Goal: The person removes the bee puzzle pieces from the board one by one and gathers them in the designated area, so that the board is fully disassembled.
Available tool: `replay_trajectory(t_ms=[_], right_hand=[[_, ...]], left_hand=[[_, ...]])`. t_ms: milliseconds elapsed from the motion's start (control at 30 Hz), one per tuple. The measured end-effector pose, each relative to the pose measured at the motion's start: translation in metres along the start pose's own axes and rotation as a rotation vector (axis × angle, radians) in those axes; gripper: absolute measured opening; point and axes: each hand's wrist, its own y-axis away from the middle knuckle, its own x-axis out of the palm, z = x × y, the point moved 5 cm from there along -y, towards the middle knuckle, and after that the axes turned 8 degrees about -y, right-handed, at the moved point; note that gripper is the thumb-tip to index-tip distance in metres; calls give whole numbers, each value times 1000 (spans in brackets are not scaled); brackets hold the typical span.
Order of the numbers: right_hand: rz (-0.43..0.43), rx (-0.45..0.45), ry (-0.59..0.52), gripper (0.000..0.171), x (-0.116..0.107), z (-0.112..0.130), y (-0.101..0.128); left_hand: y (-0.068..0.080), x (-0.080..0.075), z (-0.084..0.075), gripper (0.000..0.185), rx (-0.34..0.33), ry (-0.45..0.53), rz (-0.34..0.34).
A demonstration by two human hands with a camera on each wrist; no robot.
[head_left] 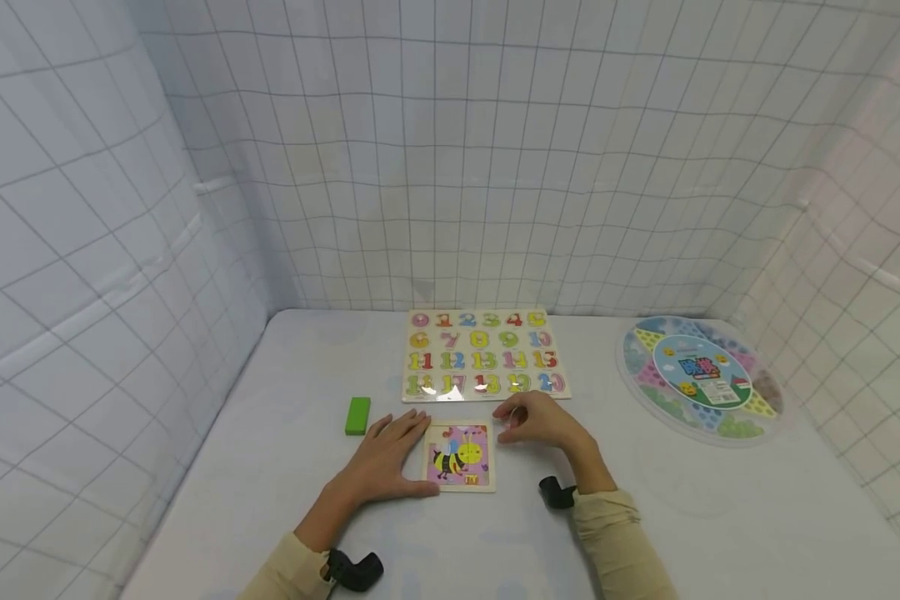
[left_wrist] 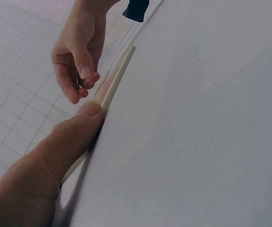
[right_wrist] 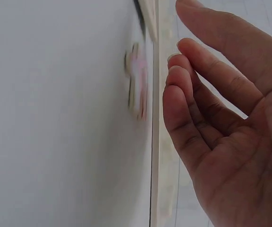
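Note:
A small square bee puzzle (head_left: pixel 459 456) lies flat on the white table between my hands. My left hand (head_left: pixel 390 454) rests flat on the table, its thumb (left_wrist: pixel 86 113) pressed against the puzzle's left edge (left_wrist: pixel 114 80). My right hand (head_left: pixel 536 421) hovers at the puzzle's upper right corner with its fingers loosely curled. In the right wrist view those fingers (right_wrist: pixel 192 109) hold nothing. A blurred pink piece (right_wrist: pixel 137 87) shows just beyond them, apart from the fingertips.
A number puzzle board (head_left: pixel 483 354) lies behind the bee puzzle. A green block (head_left: pixel 357 415) sits left of my left hand. A round clear tray (head_left: pixel 701 375) with coloured pieces is at the right. Gridded white walls close in three sides of the table.

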Motion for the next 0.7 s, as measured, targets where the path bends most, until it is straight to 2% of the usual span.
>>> replay_trajectory(t_ms=[267,567,700], right_hand=[[49,-23,-4,29,23,19,-16],[32,-36,74,28,41,24,-27],[33,-13,94,24,45,26,-28]], left_hand=[[-2,1,2,110,2,-11,-11],[0,-1,0,109,1,-5,-18],[1,-1,-1,108,11,4,-35]])
